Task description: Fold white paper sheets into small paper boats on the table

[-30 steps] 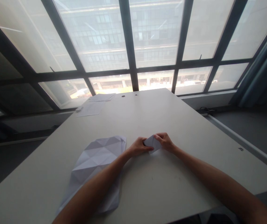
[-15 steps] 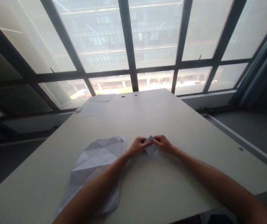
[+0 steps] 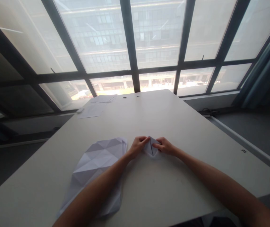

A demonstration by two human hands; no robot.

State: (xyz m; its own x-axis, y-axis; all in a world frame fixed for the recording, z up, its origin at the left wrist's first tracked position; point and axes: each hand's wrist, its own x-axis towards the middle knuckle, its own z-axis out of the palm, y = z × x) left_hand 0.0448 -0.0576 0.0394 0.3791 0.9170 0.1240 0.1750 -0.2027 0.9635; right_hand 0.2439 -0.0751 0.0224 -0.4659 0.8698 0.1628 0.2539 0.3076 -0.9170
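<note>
A: What's the rm like from your end?

B: On my feed, a big wht table (image 3: 184,126) runs up twd tall windows (image 3: 158,31) w/ dk frames (image 3: 132,47).

A: Light?

B: Daylight, brightest thru the low panes (image 3: 157,82); I can see a bldg (image 3: 99,37) outside. Far L's dim.

A: Sides?

B: I've got a blue curtain (image 3: 262,75) far R, gray floor (image 3: 262,126) nr it, pale low wall (image 3: 212,101) under the windows.

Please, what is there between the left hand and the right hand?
The head view shows a folded paper between the left hand and the right hand, held by both.
</note>
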